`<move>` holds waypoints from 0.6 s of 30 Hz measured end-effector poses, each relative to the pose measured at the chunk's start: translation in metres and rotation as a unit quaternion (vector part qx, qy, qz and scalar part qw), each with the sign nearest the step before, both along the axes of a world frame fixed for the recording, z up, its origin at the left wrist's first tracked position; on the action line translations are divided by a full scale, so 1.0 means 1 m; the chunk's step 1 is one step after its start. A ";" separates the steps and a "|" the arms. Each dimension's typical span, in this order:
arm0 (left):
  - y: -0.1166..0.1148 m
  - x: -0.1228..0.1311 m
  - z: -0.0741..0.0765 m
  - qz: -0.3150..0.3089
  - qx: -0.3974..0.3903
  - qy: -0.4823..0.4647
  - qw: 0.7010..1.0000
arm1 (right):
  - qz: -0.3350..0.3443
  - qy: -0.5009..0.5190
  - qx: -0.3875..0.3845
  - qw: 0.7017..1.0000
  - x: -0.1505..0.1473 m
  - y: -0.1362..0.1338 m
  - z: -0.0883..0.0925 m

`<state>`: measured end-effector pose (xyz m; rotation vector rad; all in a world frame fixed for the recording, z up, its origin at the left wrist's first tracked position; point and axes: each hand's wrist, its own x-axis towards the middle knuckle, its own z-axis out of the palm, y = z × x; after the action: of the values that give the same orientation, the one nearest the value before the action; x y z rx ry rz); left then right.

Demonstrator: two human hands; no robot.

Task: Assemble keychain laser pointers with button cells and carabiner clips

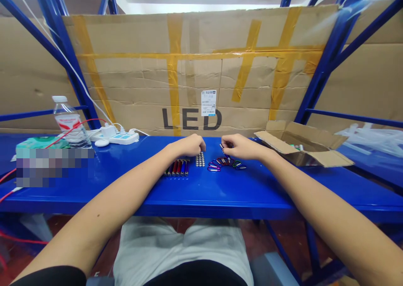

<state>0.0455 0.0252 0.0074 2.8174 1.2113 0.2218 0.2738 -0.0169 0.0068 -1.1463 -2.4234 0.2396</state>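
My left hand (190,145) is closed, fingertips pointing down at the far end of a block of small silver round pieces (200,160); whatever it pinches, if anything, is hidden. Between thumb and fingers of my right hand (237,146) is a dark carabiner (222,147), partly covered by the fingers. Just below that hand, several coloured carabiners (214,167) lie in an arc on the blue table (201,195). Under my left wrist, several small metallic tubes (178,168) in red, blue and dark colours stand side by side in a row.
An open cardboard box (327,158) with small items inside sits at the right. At the left are a water bottle (71,126), a green packet (37,143) and a white power strip (124,137). A large taped cardboard panel (141,84) closes off the back between blue posts.
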 end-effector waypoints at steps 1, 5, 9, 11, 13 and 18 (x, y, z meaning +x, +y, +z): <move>-0.003 0.002 -0.001 -0.002 0.004 0.003 1.000 | 0.001 -0.002 -0.004 1.000 0.000 -0.001 0.000; -0.007 0.007 -0.005 0.000 0.030 0.015 0.999 | -0.001 -0.009 -0.017 1.000 -0.001 -0.002 0.001; -0.009 0.007 -0.005 0.032 0.032 0.014 0.999 | -0.001 -0.009 -0.018 1.000 -0.001 -0.002 0.001; -0.011 0.005 -0.004 0.051 0.024 0.014 0.998 | 0.000 -0.009 -0.016 1.000 -0.001 -0.001 0.000; -0.012 0.004 -0.003 0.059 0.017 0.012 0.998 | 0.002 -0.010 -0.014 1.000 -0.002 -0.001 0.000; -0.009 0.003 -0.005 0.053 0.010 0.007 0.998 | 0.000 -0.015 -0.016 1.000 -0.003 -0.002 0.001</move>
<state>0.0487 0.0159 0.0029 2.7786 1.3723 0.2227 0.2710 -0.0187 0.0074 -1.1704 -2.4538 0.2643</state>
